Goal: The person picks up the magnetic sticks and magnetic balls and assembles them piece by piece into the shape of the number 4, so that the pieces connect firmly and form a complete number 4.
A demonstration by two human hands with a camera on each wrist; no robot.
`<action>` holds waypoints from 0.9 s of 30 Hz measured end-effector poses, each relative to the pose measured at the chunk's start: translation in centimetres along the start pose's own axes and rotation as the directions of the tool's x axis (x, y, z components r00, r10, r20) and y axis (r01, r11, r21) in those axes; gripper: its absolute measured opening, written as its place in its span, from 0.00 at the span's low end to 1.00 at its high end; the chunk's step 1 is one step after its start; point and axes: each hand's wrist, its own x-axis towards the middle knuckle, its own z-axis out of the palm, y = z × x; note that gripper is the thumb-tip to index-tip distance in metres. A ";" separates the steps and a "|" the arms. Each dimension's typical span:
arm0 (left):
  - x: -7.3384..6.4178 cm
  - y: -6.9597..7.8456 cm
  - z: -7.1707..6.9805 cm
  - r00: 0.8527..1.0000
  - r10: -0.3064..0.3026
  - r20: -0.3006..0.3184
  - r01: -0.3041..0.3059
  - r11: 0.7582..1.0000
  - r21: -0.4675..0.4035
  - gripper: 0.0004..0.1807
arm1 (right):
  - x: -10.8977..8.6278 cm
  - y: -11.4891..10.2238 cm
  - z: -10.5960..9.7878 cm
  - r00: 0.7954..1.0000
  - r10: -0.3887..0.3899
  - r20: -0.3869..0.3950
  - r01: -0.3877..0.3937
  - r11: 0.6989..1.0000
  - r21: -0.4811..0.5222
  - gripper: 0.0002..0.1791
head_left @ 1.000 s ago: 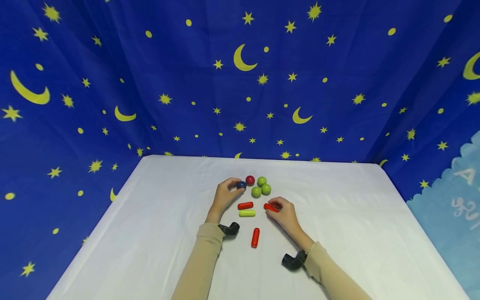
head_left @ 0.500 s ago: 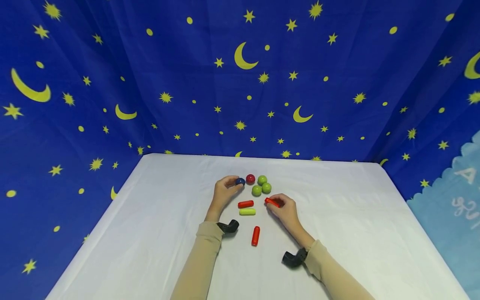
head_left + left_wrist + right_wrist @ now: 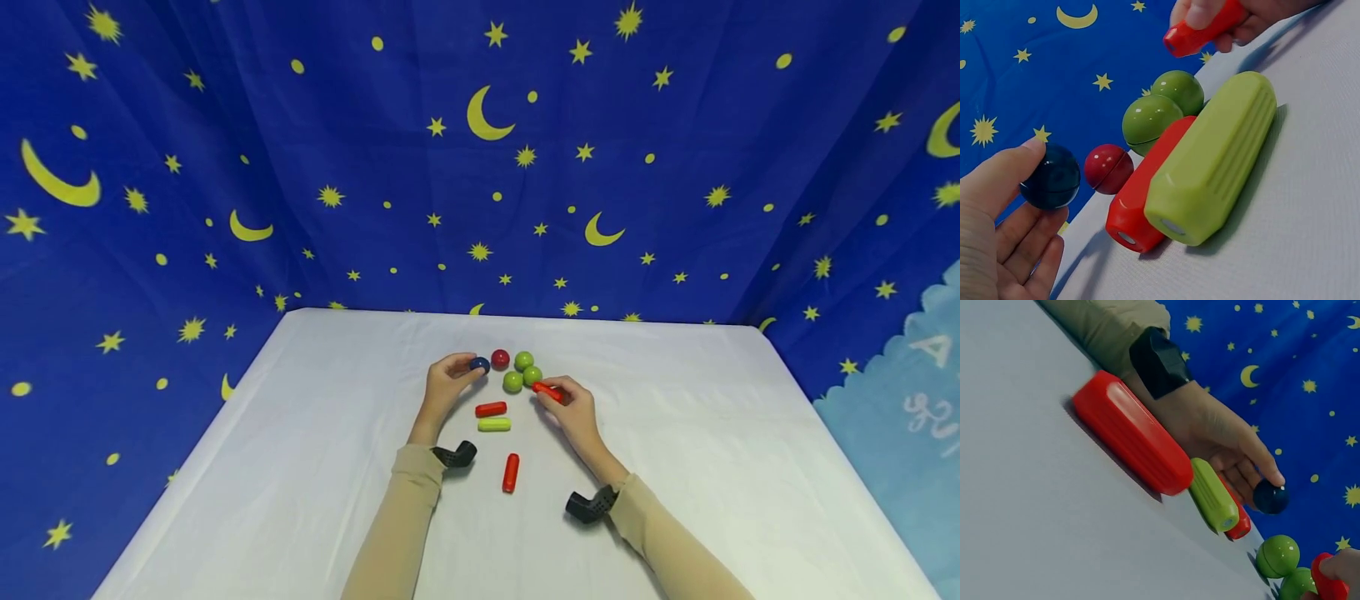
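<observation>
My left hand (image 3: 446, 387) pinches a dark blue ball (image 3: 1052, 178) between thumb and fingers, just left of a red ball (image 3: 500, 359) on the table. In my right hand (image 3: 577, 415) is a short red ridged stick (image 3: 548, 392), gripped near its end by thumb and fingertips. Its free end points at a cluster of three green balls (image 3: 513, 382) and overlaps the nearest one in the head view. Closer to me, another red stick (image 3: 491, 409) lies alongside a yellow-green stick (image 3: 1213, 162). A further red stick (image 3: 1132, 434) lies lengthwise between my forearms.
The table has a white cloth (image 3: 337, 500) over it. Behind and at the sides hangs a blue curtain (image 3: 420, 167) with yellow moons and stars. Each wrist carries a black camera mount (image 3: 592, 506); a light blue panel (image 3: 911, 392) shows at far right.
My right hand has carried its red stick forward, up to the green balls. The left hand has drawn the blue ball slightly left, away from the red ball. The other pieces have stayed put.
</observation>
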 end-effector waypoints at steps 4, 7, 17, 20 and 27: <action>-0.7 1.4 -0.1 1.000 -0.001 0.026 0.002 1.000 -0.019 0.19 | 0.5 0.2 0.3 1.000 -0.007 -0.007 0.008 1.000 0.018 0.12; -1.1 2.0 -0.1 0.998 -0.009 0.055 0.012 0.999 -0.039 0.19 | 0.8 0.3 0.6 1.000 -0.009 -0.013 0.010 0.999 0.047 0.12; -0.9 2.1 -0.3 0.992 -0.013 0.122 0.025 0.995 -0.094 0.20 | 1.9 0.7 1.6 0.995 -0.094 -0.022 0.096 0.987 0.129 0.12; -0.8 2.0 -0.2 0.990 -0.022 0.138 0.037 0.994 -0.104 0.20 | 2.0 0.7 1.8 0.995 -0.098 -0.020 0.100 0.985 0.139 0.13; -0.9 2.1 0.0 0.987 -0.026 0.161 0.042 0.994 -0.103 0.20 | 2.1 0.6 2.1 0.996 -0.088 -0.001 0.087 0.986 0.144 0.14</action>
